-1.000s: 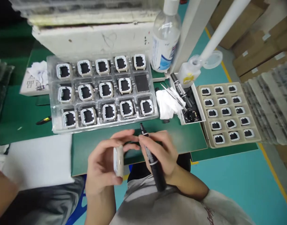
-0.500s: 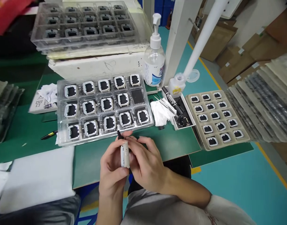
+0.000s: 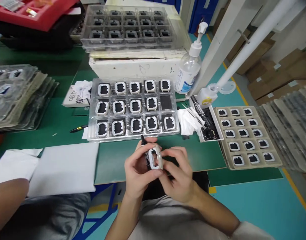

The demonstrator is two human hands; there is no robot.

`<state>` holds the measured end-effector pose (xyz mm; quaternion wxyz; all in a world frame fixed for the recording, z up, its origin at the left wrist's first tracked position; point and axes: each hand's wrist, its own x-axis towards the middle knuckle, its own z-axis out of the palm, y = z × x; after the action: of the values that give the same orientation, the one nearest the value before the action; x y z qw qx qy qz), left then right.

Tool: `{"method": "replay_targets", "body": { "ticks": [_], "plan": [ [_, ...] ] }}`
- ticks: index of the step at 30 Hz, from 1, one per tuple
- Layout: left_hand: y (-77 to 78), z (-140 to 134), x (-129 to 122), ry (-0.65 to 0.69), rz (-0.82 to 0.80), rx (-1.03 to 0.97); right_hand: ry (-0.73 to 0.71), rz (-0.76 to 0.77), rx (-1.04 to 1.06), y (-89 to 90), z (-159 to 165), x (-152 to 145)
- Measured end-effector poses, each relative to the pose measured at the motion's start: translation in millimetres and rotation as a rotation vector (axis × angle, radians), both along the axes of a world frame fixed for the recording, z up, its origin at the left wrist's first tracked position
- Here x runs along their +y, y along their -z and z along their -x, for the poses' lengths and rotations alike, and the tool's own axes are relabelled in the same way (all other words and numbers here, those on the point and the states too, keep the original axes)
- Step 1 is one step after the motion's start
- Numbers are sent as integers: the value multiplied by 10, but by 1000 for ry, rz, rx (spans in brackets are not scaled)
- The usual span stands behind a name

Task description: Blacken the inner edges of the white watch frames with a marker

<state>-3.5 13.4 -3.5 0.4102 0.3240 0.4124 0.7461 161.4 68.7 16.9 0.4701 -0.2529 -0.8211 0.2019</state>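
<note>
My left hand (image 3: 139,166) is closed around a small white watch case frame (image 3: 155,158), thumb at its lower edge and fingers behind. The frame is tilted so its open middle faces left of me. A black pen-like tube with white print (image 3: 146,151) lies behind the frame, against my left fingers; its lower end is hidden. My right hand (image 3: 177,171) is curled with its fingertips at the right side of the frame. Just beyond my hands, a clear plastic tray (image 3: 110,136) carries rows of similar frames on black pads, with one pocket (image 3: 166,102) holding no frame.
To the right are a beige tray of frames (image 3: 226,156), a white box of pens and tools (image 3: 219,131), crumpled tissue (image 3: 187,121) and a pump bottle (image 3: 189,71). Stacked trays (image 3: 40,103) stand left. Another person's forearm (image 3: 10,200) rests beside white sheets (image 3: 68,166).
The view has shifted left, so the scene sits further right. The frame has been turned from edge-on to show its opening, and my right fingers have drawn back to its right side.
</note>
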Motion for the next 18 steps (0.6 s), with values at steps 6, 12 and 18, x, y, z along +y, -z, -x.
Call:
{"method": "replay_targets", "body": {
  "ticks": [6,12,18],
  "plan": [
    [69,13,3,-26,-33,45,314,-196,-156,-283,-448,714],
    [88,7,-3,-35,4,100,217,-40,-1021,-736,-408,1329],
    [73,0,-10,-22,54,67,208,-111,-1047,-611,-367,1353]
  ]
}}
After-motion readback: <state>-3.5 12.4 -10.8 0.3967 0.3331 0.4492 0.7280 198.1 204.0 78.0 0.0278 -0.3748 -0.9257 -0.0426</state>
